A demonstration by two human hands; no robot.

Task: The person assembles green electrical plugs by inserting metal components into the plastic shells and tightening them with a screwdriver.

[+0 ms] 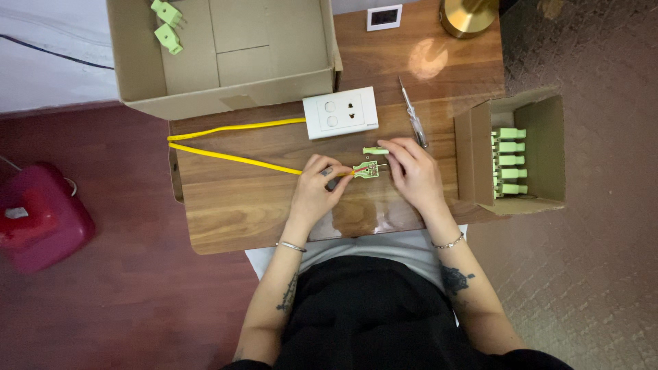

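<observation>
On the wooden table point(226, 205), my left hand point(317, 188) pinches the end of a yellow cable point(233, 157) where it enters an opened light-green plug point(367, 169). My right hand point(411, 171) holds the plug's other side, fingertips at its metal prongs. The plug's inside shows red wiring. A separate green plug cover point(375, 150) lies just above it on the table. The cable loops left and runs back to a white wall socket plate point(340, 112).
A screwdriver point(413, 113) lies right of the socket plate. A small cardboard box point(528, 154) at the right holds several green plugs. A large open box point(219, 55) at the back holds two green plugs point(168, 24). A brass lamp base point(468, 15) and a red container point(38, 216) stand nearby.
</observation>
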